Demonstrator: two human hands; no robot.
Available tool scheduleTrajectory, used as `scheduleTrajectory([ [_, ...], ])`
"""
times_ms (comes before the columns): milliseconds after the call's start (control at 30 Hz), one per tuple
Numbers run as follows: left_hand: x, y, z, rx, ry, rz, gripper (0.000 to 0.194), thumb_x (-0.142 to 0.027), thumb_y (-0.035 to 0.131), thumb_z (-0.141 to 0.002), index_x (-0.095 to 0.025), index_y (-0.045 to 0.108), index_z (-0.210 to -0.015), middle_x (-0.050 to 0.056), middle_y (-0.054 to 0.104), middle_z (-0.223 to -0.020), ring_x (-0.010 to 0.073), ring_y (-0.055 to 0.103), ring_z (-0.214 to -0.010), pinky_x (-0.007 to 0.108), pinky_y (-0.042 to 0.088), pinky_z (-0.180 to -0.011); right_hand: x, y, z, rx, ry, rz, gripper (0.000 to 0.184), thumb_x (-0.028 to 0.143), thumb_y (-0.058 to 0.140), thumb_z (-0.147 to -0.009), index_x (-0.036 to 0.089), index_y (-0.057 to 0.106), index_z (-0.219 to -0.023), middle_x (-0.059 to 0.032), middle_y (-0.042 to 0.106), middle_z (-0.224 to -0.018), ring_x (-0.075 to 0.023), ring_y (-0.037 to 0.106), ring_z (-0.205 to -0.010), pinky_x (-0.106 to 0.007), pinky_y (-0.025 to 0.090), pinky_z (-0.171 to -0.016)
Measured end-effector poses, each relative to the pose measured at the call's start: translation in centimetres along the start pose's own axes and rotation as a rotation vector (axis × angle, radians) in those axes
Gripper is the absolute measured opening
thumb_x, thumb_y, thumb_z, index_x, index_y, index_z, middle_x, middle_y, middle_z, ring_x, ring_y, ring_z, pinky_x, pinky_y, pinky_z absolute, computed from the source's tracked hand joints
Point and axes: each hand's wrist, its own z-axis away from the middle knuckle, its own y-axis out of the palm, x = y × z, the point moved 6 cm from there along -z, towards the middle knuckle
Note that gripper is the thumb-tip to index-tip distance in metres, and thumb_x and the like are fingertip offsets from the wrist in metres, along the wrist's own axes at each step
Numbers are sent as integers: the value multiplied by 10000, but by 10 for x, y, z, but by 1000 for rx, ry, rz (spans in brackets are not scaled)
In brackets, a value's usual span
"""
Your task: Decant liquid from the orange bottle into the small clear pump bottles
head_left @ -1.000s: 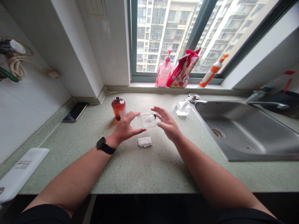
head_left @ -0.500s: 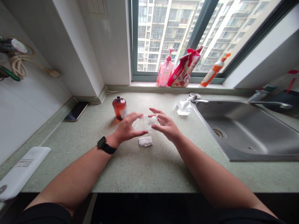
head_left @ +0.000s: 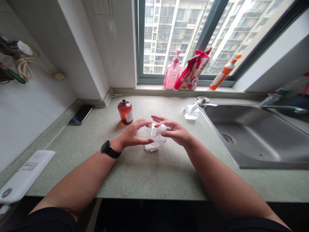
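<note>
A clear, faceted pump bottle (head_left: pixel 158 139) with a whitish nozzle is between my hands, just above the counter and slightly tilted. My left hand (head_left: pixel 132 133) curves round its left side, thumb below and fingers above. My right hand (head_left: pixel 177 132) grips it from the right, its thumb close to the pump head (head_left: pixel 164 128). A folded white tissue (head_left: pixel 151 149) lies on the counter, partly covered by the bottle. Behind my left hand stands an amber bottle (head_left: pixel 125 111) with no cap, a white label on its front.
Near the sink (head_left: pixel 260 138) stands a clear block-like container (head_left: pixel 191 113) with a white top. A phone (head_left: pixel 81 114) and a white power bank (head_left: pixel 30 174) lie at the left. A pink pump bottle (head_left: pixel 172 74), red pouch (head_left: pixel 191 72) and orange-white bottle (head_left: pixel 223 74) line the windowsill.
Both hands have come slightly down and nearer with the pump bottle. It has turned so that its nozzle points right, and it now overlaps the tissue.
</note>
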Motion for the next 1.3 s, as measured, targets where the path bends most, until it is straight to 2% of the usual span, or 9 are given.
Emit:
scheduleTrajectory([
  [233,-11,-1,-1,-86,-39,-188,632,-566,904,-812,-210,649,-1269,105,723,-1178,299,716,-1077,460,590,-978,16,-2,4,-221,-185,279,263,496,907,-836,325,850,-1029,-71,735,-1360,-327,593,-1430,-576,401,-1267],
  [367,-24,-15,1,-191,10,-415,679,-677,875,-796,-231,649,-1255,103,730,-1133,333,696,-1076,529,560,-1013,16,-2,5,-238,-203,215,371,519,890,-850,339,786,-1157,-74,700,-1430,-315,607,-1418,-544,472,-1216],
  [533,-21,-90,15,-602,-3,-599,685,-696,804,-861,-239,598,-1327,105,700,-1244,310,661,-1144,506,525,-1066,1,-18,3,-304,-91,266,491,608,716,-960,293,688,-1335,-90,789,-1153,-284,737,-1141,-510,591,-1035],
  [600,-3,-130,29,-822,-128,-650,646,-640,760,-921,-226,559,-1376,111,677,-1275,297,659,-1157,484,531,-1052,-6,-14,2,-270,-15,474,382,554,671,-990,263,749,-1224,-83,796,-1046,-271,752,-1029,-483,606,-958],
  [700,39,-173,48,-974,-326,-688,652,-530,766,-933,-204,505,-1434,130,638,-1360,274,679,-1144,456,542,-1039,-18,6,2,-64,66,743,260,425,685,-976,264,800,-1145,-76,799,-1064,-249,752,-963,-440,603,-903],
  [900,122,-183,81,-891,-817,-619,558,-401,810,-869,-155,588,-1317,167,688,-1353,265,695,-1179,407,551,-1073,-27,26,6,205,91,948,186,281,765,-912,278,844,-1080,-82,771,-1091,-262,728,-1024,-426,572,-944],
  [1133,149,-169,93,-753,-989,-541,520,-424,845,-800,-167,646,-1206,196,741,-1292,341,700,-1241,468,544,-1090,-23,32,7,288,57,880,52,207,744,-883,251,772,-886,-55,748,-1046,-225,704,-970,-382,557,-902],
  [1200,152,-169,94,-712,-1020,-536,533,-442,841,-805,-182,638,-1223,197,733,-1320,354,692,-1267,480,539,-1098,-20,23,4,226,21,799,44,234,706,-915,252,735,-887,-32,749,-978,-205,703,-923,-358,554,-866],
  [1300,150,-169,92,-715,-1022,-565,662,-474,880,-763,-183,603,-1289,225,679,-1409,412,631,-1360,558,484,-1170,-14,-16,-1,-66,-6,751,79,309,669,-953,248,697,-911,-28,755,-905,-211,709,-868,-364,554,-830],
])
